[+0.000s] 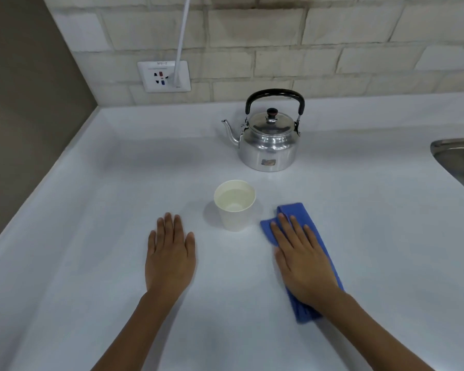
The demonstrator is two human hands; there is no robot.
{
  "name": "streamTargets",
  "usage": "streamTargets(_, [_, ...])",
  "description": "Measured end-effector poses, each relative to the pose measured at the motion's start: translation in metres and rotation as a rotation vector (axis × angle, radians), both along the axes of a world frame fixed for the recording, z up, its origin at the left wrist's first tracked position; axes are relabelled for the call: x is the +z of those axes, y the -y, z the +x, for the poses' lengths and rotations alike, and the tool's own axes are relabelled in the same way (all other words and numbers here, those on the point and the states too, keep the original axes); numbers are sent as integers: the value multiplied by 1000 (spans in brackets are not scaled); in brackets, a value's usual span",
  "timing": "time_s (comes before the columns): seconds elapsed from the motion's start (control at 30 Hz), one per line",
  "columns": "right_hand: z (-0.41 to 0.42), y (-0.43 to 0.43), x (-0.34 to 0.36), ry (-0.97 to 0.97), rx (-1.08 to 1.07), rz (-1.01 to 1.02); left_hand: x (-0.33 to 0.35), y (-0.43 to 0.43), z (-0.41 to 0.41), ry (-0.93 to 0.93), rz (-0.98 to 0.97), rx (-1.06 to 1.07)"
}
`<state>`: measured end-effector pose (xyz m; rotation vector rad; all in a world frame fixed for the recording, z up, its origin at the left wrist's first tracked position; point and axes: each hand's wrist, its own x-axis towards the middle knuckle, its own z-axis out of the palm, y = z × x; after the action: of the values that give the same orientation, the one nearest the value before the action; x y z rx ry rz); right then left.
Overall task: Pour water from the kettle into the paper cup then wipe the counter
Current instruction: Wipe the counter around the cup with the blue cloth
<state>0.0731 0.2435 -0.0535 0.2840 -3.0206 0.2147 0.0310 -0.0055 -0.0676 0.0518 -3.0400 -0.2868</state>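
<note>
A shiny metal kettle (269, 144) with a black handle stands upright at the back of the white counter (91, 210), spout pointing left. In front of it a white paper cup (235, 206) holds water. My left hand (170, 253) lies flat on the counter, left of the cup, holding nothing. My right hand (303, 259) rests flat, fingers spread, on a folded blue cloth (306, 218) that lies to the right of the cup. The cloth sticks out beyond my fingertips and behind my wrist.
A steel sink (458, 159) cuts into the counter at the right edge. A wall socket (162, 76) with a white cord plugged in sits on the tiled back wall. A brown side wall (24, 116) bounds the counter on the left.
</note>
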Motion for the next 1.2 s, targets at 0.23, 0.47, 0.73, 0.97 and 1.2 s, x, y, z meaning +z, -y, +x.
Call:
streamTargets(0.23, [-63,-57,2,26,-167,0,1,-3,0,-19,-21,23])
streamTargets(0.47, [-99,-14,0,19,-5,2,3,-5,1,-50,-11,7])
streamTargets(0.73, [-105,-24,-4,83,353,-98,3,-7,1,-44,-23,15])
streamTargets(0.97, [-147,7,8,88,433,-153,2,-4,-1,-8,-32,26])
streamTargets(1.2, [-98,-59,-6,38,431,-66,-1,-1,-2,-21,-23,15])
